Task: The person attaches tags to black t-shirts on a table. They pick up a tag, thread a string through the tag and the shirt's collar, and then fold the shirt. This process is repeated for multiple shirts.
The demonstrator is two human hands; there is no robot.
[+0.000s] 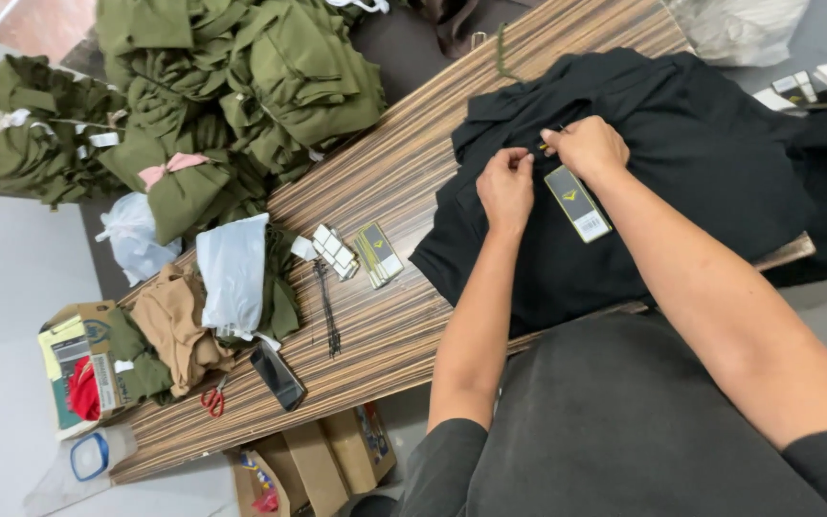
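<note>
Fingertips pinched tight at the collar of the black garment (643, 163), both hands closed narrow. Right hand (588, 146) gripped a small fastener bit at the fabric, too tiny to tell exactly what, with the grey hang tag (577, 203) dangling just below the wrist. Left hand (506, 187) nipped the cloth just beside, knuckles nearly touching the right. Spread flat across the striped wooden table (404, 182), that garment, one edge hanging over the near side.

Further out to the left: stack of spare tags (378, 253) and a little row of white labels (334, 251) side by side, near the garment's hem. Bundle of thin black ties (327, 306) just below those. Dark phone (277, 375) lying near the table edge, red-handled scissors (213, 397) close by. White plastic bag (234, 273) resting on tan cloth (176, 330). Piled high at the far end, olive green garments (232, 86), folded and bundled. Cardboard boxes (323, 464) down on the floor under the table edge.
</note>
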